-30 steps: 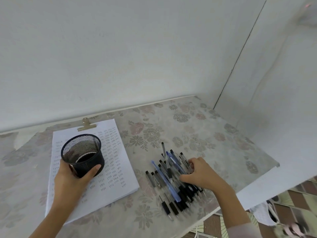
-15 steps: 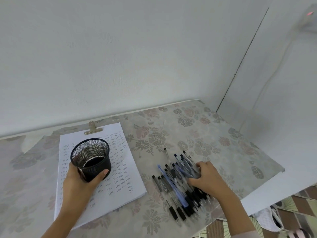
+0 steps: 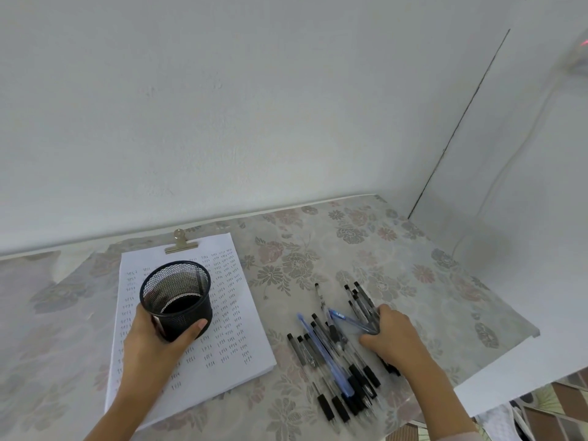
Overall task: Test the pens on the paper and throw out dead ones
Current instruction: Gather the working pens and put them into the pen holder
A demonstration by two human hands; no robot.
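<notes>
my left hand (image 3: pixel 149 342) grips the black mesh cup (image 3: pixel 177 299) on the clipped white paper (image 3: pixel 222 338) at lower left, my right hand (image 3: pixel 393 334) curls around several pens from the black and blue pen pile (image 3: pixel 337 354) at lower right; still choosing, so next i must single out one to test.

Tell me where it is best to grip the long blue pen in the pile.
Probably pinch the blue pen at its far, upper end, coming from above on the left. That end lies bare on the floral tablecloth, while its near end is crowded among black-grip pens.
</notes>
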